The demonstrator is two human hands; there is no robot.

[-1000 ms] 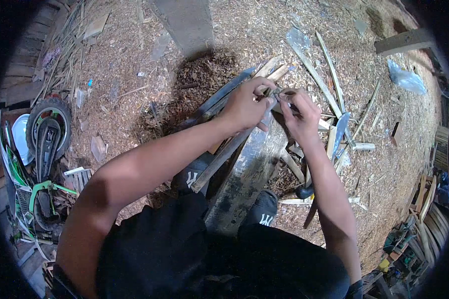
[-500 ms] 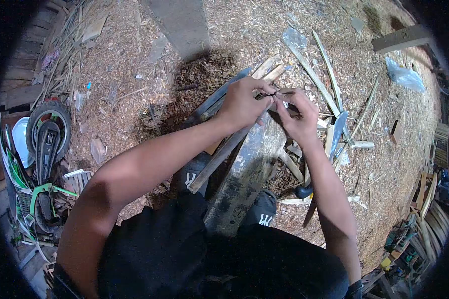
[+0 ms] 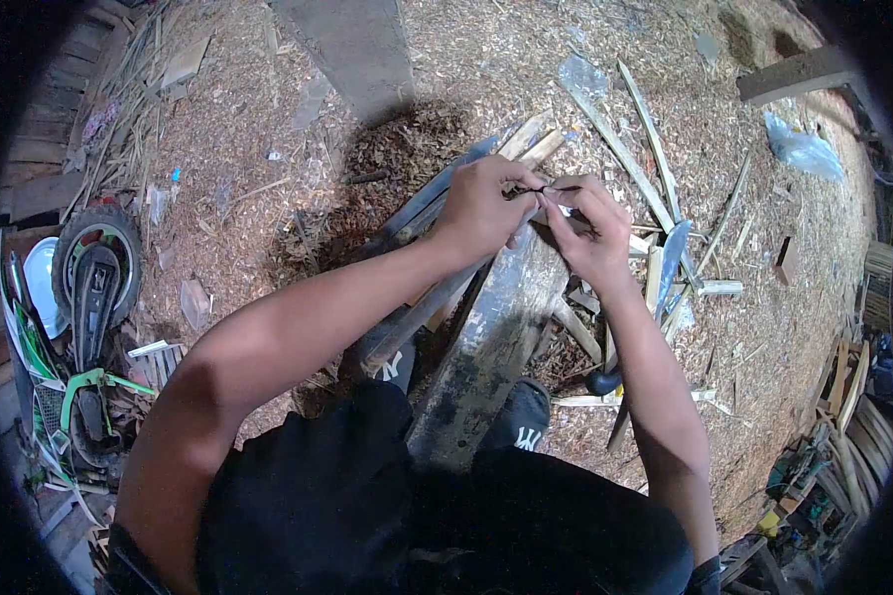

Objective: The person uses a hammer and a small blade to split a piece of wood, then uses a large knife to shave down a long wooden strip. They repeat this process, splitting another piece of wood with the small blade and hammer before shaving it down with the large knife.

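Note:
My left hand (image 3: 481, 206) and my right hand (image 3: 593, 226) meet over the far end of a worn wooden beam (image 3: 486, 352). Between their pinched fingertips is a small, thin dark strand (image 3: 540, 189), too small to name surely. Both hands are closed on it. Long narrow wood strips (image 3: 417, 322) lie beneath my left hand and along the beam's left side. Just right of my right hand, a machete (image 3: 674, 260) with a dark blade lies on top of wooden sticks.
Wood chips cover the ground. Pale sticks (image 3: 655, 149) and a clear plastic bag (image 3: 804, 149) lie at the right. A small motorbike (image 3: 94, 288) stands at the left beside a white helmet-like object (image 3: 43, 283). A board (image 3: 799, 76) juts in at upper right.
The dark strand between my fingertips shows more clearly. Both hands have hardly moved. The near end of the wood strips left of the beam has shifted slightly.

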